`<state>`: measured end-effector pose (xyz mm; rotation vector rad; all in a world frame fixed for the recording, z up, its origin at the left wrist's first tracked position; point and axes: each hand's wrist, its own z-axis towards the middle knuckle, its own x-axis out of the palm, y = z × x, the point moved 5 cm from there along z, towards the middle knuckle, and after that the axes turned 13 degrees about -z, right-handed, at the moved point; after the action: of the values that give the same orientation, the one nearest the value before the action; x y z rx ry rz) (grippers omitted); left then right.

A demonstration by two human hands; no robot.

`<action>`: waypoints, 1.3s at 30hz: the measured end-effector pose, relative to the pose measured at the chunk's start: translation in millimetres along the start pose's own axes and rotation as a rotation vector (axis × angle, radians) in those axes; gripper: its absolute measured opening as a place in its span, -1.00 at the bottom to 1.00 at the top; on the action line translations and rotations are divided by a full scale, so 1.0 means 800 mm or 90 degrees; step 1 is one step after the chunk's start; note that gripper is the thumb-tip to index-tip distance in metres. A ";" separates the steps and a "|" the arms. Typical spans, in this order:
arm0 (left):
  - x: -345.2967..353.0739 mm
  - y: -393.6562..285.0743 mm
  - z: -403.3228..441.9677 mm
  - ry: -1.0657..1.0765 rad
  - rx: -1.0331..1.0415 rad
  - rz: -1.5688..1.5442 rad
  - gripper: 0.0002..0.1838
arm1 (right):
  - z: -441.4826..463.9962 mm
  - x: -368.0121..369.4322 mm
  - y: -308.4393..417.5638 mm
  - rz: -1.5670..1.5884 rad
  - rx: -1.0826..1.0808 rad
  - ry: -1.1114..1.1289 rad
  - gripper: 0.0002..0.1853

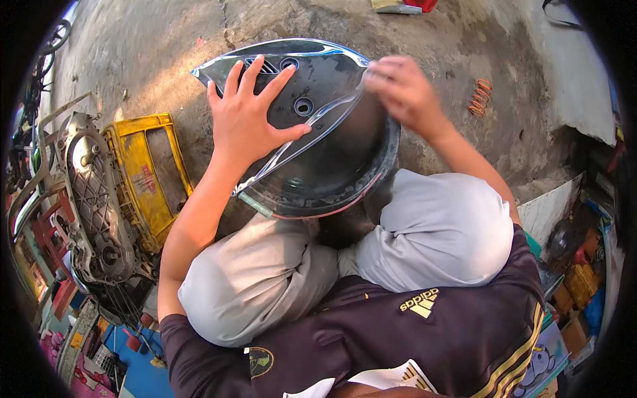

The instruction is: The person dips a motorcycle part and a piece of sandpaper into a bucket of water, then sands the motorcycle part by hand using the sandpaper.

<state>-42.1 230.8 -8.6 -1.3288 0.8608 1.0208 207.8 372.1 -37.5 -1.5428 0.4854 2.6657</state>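
Observation:
A glossy black panel with a chrome-like edge (342,78), which looks like a vehicle body cover, lies across a round black basin (332,179) between my knees. It has round holes and a small slotted vent near the far edge. My left hand (244,126) rests on the panel's left part, fingers spread and thumb reaching toward the middle. At the panel's right tip, my right hand (401,89) is closed with curled fingers, slightly blurred. What those fingers hold, if anything, is hidden.
An orange coil spring (480,97) lies on the concrete floor to the right. At left stand a yellow plastic crate (149,176) and a metal engine casing (96,192). Assorted clutter (577,265) fills the right side. A red and white object (405,5) sits at the far edge.

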 end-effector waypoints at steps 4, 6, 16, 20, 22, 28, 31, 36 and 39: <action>-0.001 -0.001 0.002 0.005 0.001 -0.002 0.10 | 0.003 0.004 0.003 0.029 0.003 -0.002 -0.60; 0.000 0.001 0.000 0.001 0.002 0.000 0.10 | 0.005 0.005 -0.027 -0.025 0.105 -0.043 -0.60; -0.001 0.001 -0.001 -0.005 0.002 -0.012 0.11 | 0.003 0.002 0.006 0.013 0.009 -0.017 -0.64; -0.001 0.001 0.001 0.005 -0.001 -0.009 0.11 | 0.001 0.001 0.004 0.040 0.030 -0.013 -0.64; -0.002 0.001 0.000 -0.009 0.001 -0.017 0.11 | -0.001 0.000 -0.027 -0.006 0.108 -0.039 -0.60; -0.001 0.001 0.000 -0.009 0.003 -0.014 0.11 | 0.002 0.005 -0.006 0.021 0.015 -0.014 -0.64; -0.001 0.001 0.000 -0.006 0.004 -0.006 0.11 | 0.004 0.003 -0.023 -0.020 0.074 -0.052 -0.65; -0.001 0.002 0.002 -0.009 0.006 -0.012 0.11 | 0.010 0.002 0.004 0.010 0.008 -0.012 -0.62; 0.002 0.001 -0.001 -0.010 0.002 -0.010 0.10 | 0.006 0.001 0.003 -0.041 0.046 -0.030 -0.64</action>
<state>-42.3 229.7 -10.4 -1.3217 0.8379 1.0158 202.8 371.2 -35.7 -1.4465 0.5138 2.5997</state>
